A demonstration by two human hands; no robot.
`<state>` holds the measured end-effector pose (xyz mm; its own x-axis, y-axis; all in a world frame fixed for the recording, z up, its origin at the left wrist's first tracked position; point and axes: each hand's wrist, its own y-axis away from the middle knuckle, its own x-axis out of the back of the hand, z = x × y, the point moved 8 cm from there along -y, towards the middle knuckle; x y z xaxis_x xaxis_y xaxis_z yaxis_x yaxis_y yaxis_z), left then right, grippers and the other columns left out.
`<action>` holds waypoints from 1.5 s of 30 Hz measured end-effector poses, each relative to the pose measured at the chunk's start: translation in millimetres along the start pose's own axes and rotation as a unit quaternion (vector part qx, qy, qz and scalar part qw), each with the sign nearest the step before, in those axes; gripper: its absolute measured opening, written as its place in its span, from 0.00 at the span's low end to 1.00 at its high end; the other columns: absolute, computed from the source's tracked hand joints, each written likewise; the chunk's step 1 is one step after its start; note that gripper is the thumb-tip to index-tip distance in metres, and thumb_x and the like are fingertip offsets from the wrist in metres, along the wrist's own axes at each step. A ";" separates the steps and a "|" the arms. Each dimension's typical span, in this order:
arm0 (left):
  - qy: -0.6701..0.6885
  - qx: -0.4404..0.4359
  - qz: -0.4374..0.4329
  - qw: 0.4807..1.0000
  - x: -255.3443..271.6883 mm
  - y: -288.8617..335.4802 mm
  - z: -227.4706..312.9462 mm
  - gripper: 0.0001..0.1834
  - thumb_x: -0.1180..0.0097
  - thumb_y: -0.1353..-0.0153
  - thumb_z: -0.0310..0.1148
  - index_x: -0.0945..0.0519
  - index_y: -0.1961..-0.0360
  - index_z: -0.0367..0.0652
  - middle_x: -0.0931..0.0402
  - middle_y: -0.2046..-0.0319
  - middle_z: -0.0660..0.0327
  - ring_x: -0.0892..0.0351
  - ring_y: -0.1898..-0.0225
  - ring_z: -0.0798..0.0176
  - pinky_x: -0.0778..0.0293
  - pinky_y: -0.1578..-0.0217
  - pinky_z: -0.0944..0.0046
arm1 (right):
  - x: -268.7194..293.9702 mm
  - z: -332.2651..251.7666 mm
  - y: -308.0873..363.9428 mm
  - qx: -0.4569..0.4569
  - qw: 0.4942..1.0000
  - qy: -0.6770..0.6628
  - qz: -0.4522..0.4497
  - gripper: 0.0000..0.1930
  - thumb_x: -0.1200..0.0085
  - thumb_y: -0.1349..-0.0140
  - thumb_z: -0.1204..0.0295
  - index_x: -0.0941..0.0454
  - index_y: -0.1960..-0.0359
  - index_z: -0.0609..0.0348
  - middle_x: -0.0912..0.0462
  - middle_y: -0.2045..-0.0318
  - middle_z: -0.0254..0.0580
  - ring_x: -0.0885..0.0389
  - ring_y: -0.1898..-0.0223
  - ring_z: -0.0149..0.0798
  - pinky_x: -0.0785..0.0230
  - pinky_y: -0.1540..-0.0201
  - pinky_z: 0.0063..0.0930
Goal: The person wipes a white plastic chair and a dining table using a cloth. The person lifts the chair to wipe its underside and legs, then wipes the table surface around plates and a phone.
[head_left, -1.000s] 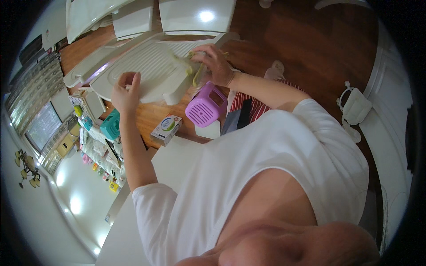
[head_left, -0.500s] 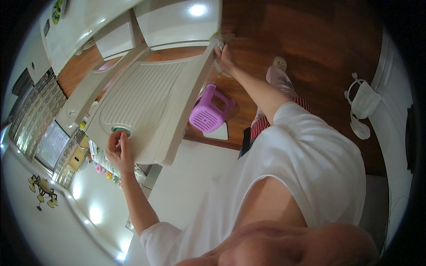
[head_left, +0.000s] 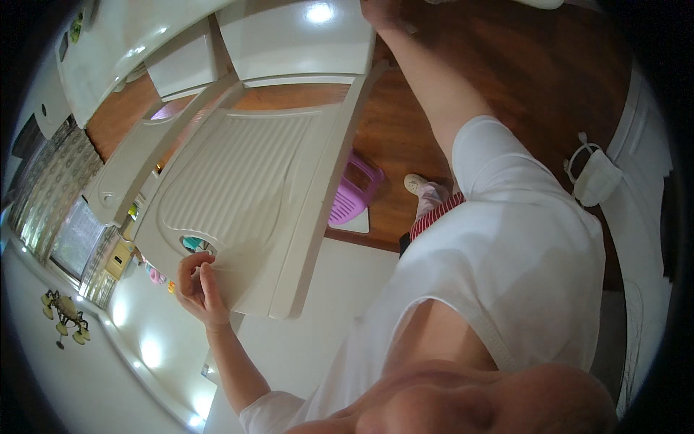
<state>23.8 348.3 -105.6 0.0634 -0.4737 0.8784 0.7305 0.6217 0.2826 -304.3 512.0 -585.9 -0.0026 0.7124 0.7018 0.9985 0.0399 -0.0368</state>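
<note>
A cream-coloured chair with a ribbed backrest (head_left: 246,170) fills the middle left, its pale seat (head_left: 296,43) beyond. My left hand (head_left: 201,291) has its fingers curled at the oval handle hole near the top of the backrest, gripping the edge there. Stretched far out, my right hand (head_left: 382,13) is beside the seat's far right corner. The upper edge of the view cuts it off, so its fingers and anything in them are hidden.
A purple plastic stool (head_left: 350,199) stands on the brown floor, partly behind the backrest. Another cream chair (head_left: 130,170) is at the left, below a glossy white table (head_left: 134,40). A white bag (head_left: 598,177) hangs or lies by the right wall.
My right hand has moved away from the backrest's side rail, where it held a whitish cloth, to the far seat corner. The backrest appears nearer and covers more of the stool.
</note>
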 end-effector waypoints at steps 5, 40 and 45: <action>0.025 0.021 0.015 0.999 0.9 15.6 -12.5 0.09 0.49 0.38 0.30 0.22 0.64 0.34 0.24 0.68 0.62 0.30 0.69 0.73 0.37 0.72 0.76 | -6.2 -8.4 100.7 -0.018 0.990 -0.082 -0.111 0.24 0.43 0.45 0.71 0.27 0.43 0.50 0.38 0.37 0.55 0.38 0.38 0.58 0.42 0.37 0.44; -0.015 -0.137 0.205 0.969 17.7 20.2 17.7 0.07 0.43 0.45 0.33 0.21 0.74 0.41 0.25 0.78 0.60 0.25 0.75 0.57 0.31 0.72 0.60 | 320.4 -234.4 -52.7 0.383 0.901 0.189 -0.076 0.17 0.44 0.42 0.57 0.20 0.53 0.47 0.27 0.43 0.40 0.28 0.47 0.44 0.31 0.48 0.42; -0.021 -0.127 0.195 0.972 22.0 20.0 29.0 0.06 0.44 0.46 0.32 0.21 0.75 0.42 0.25 0.78 0.60 0.26 0.75 0.56 0.32 0.72 0.59 | 309.8 -215.1 -90.7 0.364 0.919 0.126 -0.084 0.14 0.43 0.44 0.59 0.18 0.58 0.47 0.24 0.47 0.39 0.27 0.49 0.43 0.30 0.49 0.40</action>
<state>20.1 368.4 -69.4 0.3453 -0.2046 0.9159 0.8017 0.5717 -0.1746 -384.0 578.5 -212.1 -0.0499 0.4718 0.8803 0.6832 0.6591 -0.3145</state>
